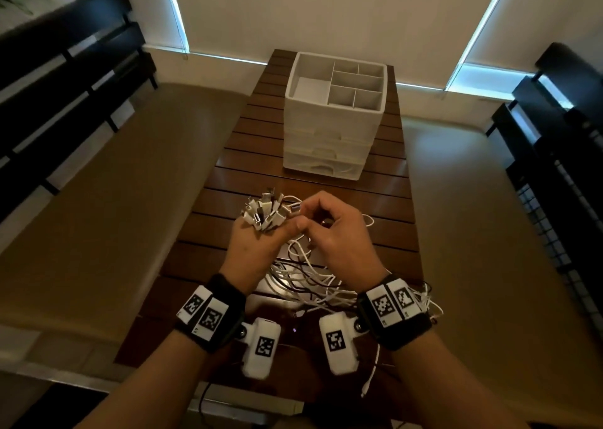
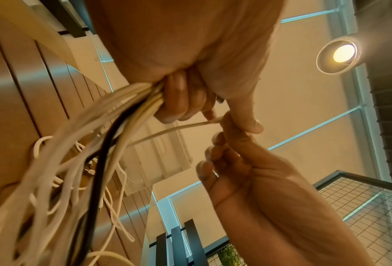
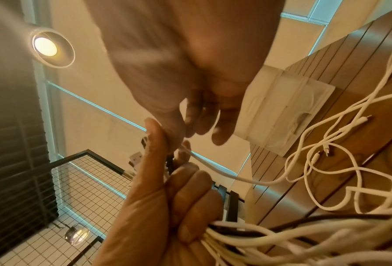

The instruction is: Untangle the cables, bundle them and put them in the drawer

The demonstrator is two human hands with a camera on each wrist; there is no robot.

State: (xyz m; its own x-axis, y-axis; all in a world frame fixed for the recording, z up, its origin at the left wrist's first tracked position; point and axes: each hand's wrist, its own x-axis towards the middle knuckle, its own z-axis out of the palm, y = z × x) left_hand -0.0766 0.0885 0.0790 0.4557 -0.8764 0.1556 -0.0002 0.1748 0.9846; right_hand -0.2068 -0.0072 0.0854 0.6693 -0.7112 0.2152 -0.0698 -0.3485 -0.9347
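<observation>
My left hand [image 1: 261, 233] grips a bunch of white cables just under their USB plugs [image 1: 265, 212], which fan out above the fist. In the left wrist view its fingers [image 2: 181, 100] curl round the white strands and one black strand. My right hand [image 1: 306, 216] pinches a single USB plug [image 1: 295, 207] beside the bunch. Its white cable [image 3: 213, 171] trails down to the table. The rest of the cables hang in a tangle [image 1: 303, 275] between my wrists. The white drawer unit [image 1: 336, 112] stands further back, all drawers closed.
The slatted wooden table [image 1: 228, 167] is narrow, with tan benches [image 1: 114, 200] on both sides. Open compartments top the drawer unit. Loose cable ends [image 3: 327, 153] lie on the table to the right, and one cable [image 1: 372, 373] dangles off the near edge.
</observation>
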